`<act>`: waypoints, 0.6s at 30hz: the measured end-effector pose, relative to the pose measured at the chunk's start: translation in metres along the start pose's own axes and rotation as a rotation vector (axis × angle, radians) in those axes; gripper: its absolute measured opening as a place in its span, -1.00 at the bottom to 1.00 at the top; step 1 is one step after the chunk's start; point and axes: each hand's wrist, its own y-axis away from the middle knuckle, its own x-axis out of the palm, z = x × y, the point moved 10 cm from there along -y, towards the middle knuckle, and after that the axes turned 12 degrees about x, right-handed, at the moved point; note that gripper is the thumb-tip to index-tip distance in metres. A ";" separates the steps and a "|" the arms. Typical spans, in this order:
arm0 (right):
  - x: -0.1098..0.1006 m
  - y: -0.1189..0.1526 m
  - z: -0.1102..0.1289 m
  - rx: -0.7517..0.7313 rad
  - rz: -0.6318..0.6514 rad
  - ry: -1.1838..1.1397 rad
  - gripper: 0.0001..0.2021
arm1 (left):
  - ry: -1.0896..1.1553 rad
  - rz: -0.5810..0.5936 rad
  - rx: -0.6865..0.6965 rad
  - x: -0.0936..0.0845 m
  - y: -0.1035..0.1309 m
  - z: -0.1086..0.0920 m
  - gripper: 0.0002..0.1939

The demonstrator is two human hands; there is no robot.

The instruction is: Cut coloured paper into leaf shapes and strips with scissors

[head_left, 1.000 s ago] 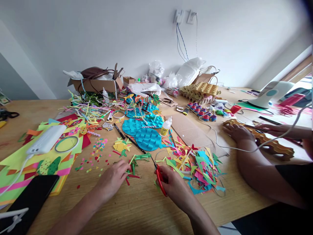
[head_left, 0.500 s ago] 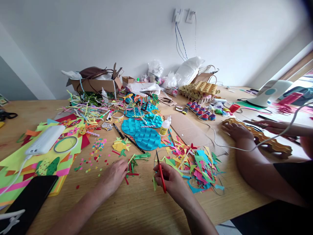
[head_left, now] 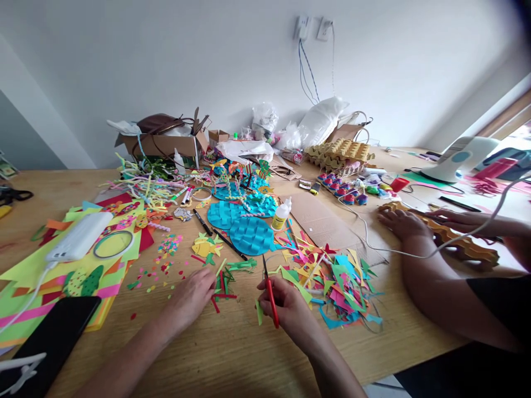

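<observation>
Over on the left, a white power bank [head_left: 78, 236] lies across coloured paper sheets [head_left: 25, 265], with no brand on it that I can make out; the black phone [head_left: 62, 331] beside it shows no writing either. Moving right, here's the left hand [head_left: 193, 297], low over the counter [head_left: 232, 354], fingers curled at the edge of a small heap of green and red paper strips [head_left: 226, 297]. Whether it pinches one, I can't tell. Those strips look feather-light and limp, easy to crease or tear, so a gentle fingertip pinch at one end suits them.

Next along, a pale green paper scrap [head_left: 259, 313] hangs by the fingertips of the right hand [head_left: 286, 304], and that hand is wrapped round the red-handled scissors [head_left: 271, 301], dark blades pointing away. They should feel stiff, firm and fairly light; the handles are the place to hold, well clear of that sharp tip.

Just beyond stands a glue bottle [head_left: 282, 214] with a yellow label, its print too small to read. It looks light and squeezable, best taken round the body. Right again, a loose pile of bright paper offcuts [head_left: 344, 293], thin and flimsy, likely to scatter at a nudge.
</observation>
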 end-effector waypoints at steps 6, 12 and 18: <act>0.005 0.002 0.002 0.006 0.005 0.005 -0.82 | 0.034 0.004 0.010 -0.001 0.000 -0.004 -0.86; 0.003 0.000 0.001 0.000 0.008 -0.092 -0.82 | 0.128 -0.040 -0.008 -0.005 -0.002 -0.004 -0.82; -0.004 -0.006 -0.007 0.026 -0.027 -0.271 -0.76 | 0.324 -0.149 -0.063 -0.024 -0.003 -0.001 -0.87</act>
